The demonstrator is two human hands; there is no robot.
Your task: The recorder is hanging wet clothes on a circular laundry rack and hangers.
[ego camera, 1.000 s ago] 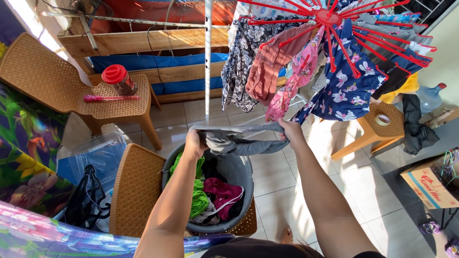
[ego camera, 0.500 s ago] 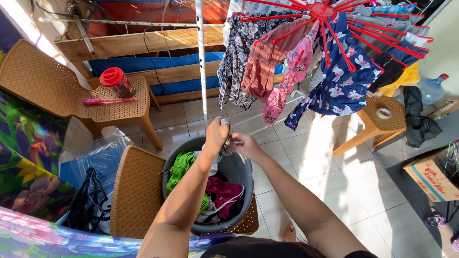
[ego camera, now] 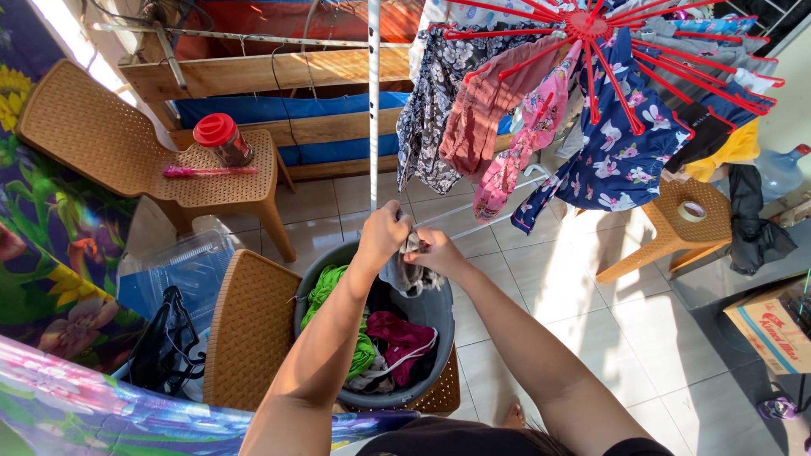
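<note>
we have both hands closed on one bunched grey garment (ego camera: 409, 268), left hand (ego camera: 384, 233) and right hand (ego camera: 436, 252) close together and nearly touching, each pinching the cloth at its top. the garment hangs straight down between them, long axis vertical, its loose end in the one grey laundry basket (ego camera: 427, 314) just below. beyond the hands stands one white pole (ego camera: 373, 101), and the red drying rack (ego camera: 591, 34) spreads above to the right.
</note>
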